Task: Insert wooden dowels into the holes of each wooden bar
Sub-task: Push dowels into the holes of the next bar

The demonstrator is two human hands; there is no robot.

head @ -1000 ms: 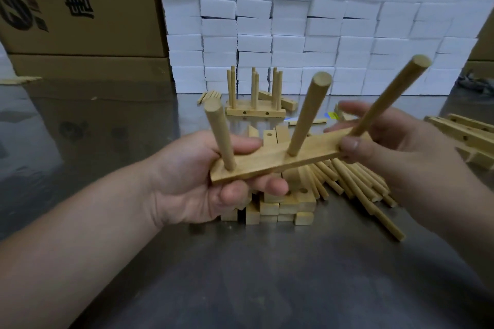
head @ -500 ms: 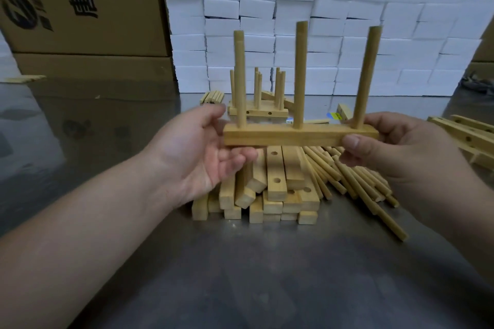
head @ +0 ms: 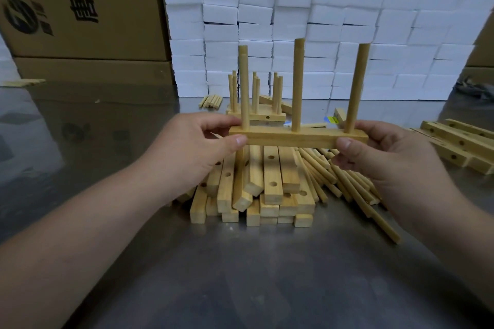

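I hold a wooden bar level in the air, with three dowels standing upright in its holes. My left hand pinches the bar's left end between thumb and fingers. My right hand pinches its right end the same way. Below the bar lies a pile of drilled wooden bars on the steel table. Loose dowels fan out to the right of that pile. Farther back stand finished bars with dowels.
A wall of white foam blocks closes the back of the metal table. Large cardboard boxes stand at the back left. More drilled bars lie at the right edge, and a small bundle of dowels lies near the foam.
The bar with its three dowels went from tilted toward me to upright and level, then moved slightly forward. Both hands shifted to pinch its two ends.
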